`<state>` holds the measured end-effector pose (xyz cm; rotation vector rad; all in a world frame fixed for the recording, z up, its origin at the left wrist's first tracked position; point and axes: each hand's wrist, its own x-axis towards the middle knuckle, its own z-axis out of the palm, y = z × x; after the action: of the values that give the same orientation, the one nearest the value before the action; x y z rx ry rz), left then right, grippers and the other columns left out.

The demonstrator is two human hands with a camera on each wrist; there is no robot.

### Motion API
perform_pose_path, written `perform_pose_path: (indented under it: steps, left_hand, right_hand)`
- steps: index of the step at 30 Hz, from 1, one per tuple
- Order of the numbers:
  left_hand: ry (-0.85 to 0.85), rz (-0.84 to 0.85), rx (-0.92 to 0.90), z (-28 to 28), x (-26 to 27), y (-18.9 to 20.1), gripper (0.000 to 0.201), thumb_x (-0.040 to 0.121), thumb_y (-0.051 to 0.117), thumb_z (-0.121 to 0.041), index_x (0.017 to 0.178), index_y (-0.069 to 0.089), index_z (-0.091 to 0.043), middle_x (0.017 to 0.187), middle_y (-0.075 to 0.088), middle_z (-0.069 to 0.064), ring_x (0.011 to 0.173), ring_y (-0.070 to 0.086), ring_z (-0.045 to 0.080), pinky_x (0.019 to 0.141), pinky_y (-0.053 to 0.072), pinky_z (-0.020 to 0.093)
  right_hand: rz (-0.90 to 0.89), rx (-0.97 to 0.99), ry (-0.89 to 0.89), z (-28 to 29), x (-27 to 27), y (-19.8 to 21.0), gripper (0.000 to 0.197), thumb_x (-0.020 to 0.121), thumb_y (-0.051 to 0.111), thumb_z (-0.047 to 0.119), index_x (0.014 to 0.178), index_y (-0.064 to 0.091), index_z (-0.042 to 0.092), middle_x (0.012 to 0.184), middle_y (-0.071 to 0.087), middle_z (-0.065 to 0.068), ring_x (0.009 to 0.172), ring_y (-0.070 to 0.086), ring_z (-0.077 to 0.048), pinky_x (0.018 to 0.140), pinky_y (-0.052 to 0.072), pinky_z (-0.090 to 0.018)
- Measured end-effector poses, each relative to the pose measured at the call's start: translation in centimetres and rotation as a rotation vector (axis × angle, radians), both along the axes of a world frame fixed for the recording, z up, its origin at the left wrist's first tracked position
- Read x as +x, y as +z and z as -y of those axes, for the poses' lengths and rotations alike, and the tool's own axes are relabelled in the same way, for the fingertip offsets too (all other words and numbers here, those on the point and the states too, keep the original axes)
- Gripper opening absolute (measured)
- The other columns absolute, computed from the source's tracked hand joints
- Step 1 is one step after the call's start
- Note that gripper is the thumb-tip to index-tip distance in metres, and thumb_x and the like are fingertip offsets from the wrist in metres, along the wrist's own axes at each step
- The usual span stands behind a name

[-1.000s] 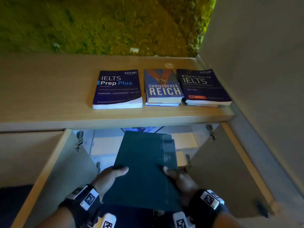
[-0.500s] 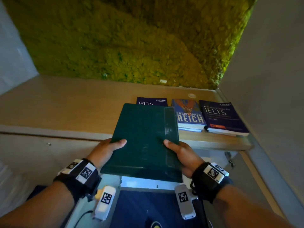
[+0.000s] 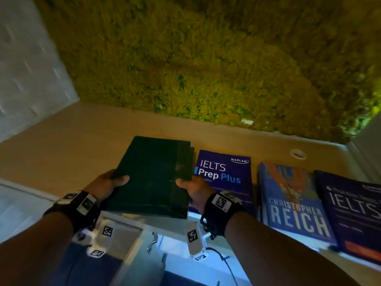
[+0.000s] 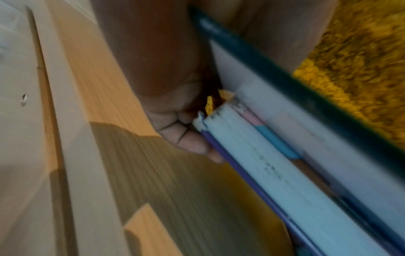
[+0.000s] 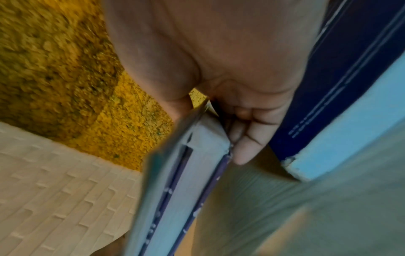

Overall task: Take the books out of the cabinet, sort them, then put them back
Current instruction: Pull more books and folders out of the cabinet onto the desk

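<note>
Above the tabletop: both hands' fingers curled under, thumbs on top, gripping the book stack.

Both bare forearms reach forward, side by side, each wrist strapped with a black band carrying white coded tags. Left hand clamps the left edge of a dark green hardcover stack of books, thumb on top, fingers curled beneath. Right hand grips the right edge likewise, thumb over the cover, fingers wrapped under. Palms face each other.
</note>
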<state>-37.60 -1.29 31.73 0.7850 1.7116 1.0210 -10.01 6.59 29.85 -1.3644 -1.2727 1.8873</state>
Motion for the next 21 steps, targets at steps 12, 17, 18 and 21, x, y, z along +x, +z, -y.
perform_pose_path:
  steps: [12, 17, 18, 21]
  left_hand:
    - [0.083, -0.507, -0.234, -7.8, -2.6, -4.9, 0.052, 0.085, 0.078, -0.035, 0.123, 0.058, -0.006, 0.123, 0.061, 0.023, 0.104, 0.060, 0.044, 0.087, 0.050, 0.049]
    - [-0.012, -0.705, -0.319, -7.6, -1.0, -5.2, 0.073, 0.088, 0.071, -0.041, 0.146, 0.042, -0.010, 0.137, 0.054, 0.026, 0.113, 0.056, 0.048, 0.096, 0.050, 0.051]
    - [-0.023, -0.760, -0.300, -7.0, -0.4, -5.4, 0.077, 0.087, 0.069, -0.043, 0.150, 0.036, -0.014, 0.139, 0.051, 0.025, 0.117, 0.053, 0.049, 0.098, 0.048, 0.052]
    - [-0.034, -0.814, -0.199, -4.2, 2.0, -5.2, 0.075, 0.081, 0.068, -0.049, 0.146, 0.038, -0.027, 0.142, 0.047, 0.021, 0.122, 0.051, 0.048, 0.101, 0.045, 0.057]
  right_hand:
    - [0.303, -0.059, 0.301, -4.1, -1.0, 2.6, 0.030, 0.100, 0.063, 0.031, 0.122, 0.051, 0.015, 0.117, 0.063, -0.010, 0.107, 0.072, -0.036, 0.095, 0.060, -0.049]
    - [0.421, 0.020, 0.332, -2.8, -0.3, 2.5, 0.038, 0.100, 0.062, 0.037, 0.121, 0.052, 0.007, 0.086, 0.062, -0.005, 0.078, 0.071, -0.026, 0.084, 0.064, -0.043]
    - [0.445, 0.041, 0.337, -2.3, 0.0, 2.5, 0.042, 0.100, 0.062, 0.039, 0.122, 0.054, 0.003, 0.083, 0.063, -0.007, 0.073, 0.070, -0.025, 0.082, 0.065, -0.043]
    - [0.449, 0.107, 0.327, 0.1, 1.8, 2.3, 0.044, 0.100, 0.060, 0.042, 0.114, 0.061, -0.001, 0.078, 0.062, -0.010, 0.070, 0.068, -0.026, 0.080, 0.065, -0.046]
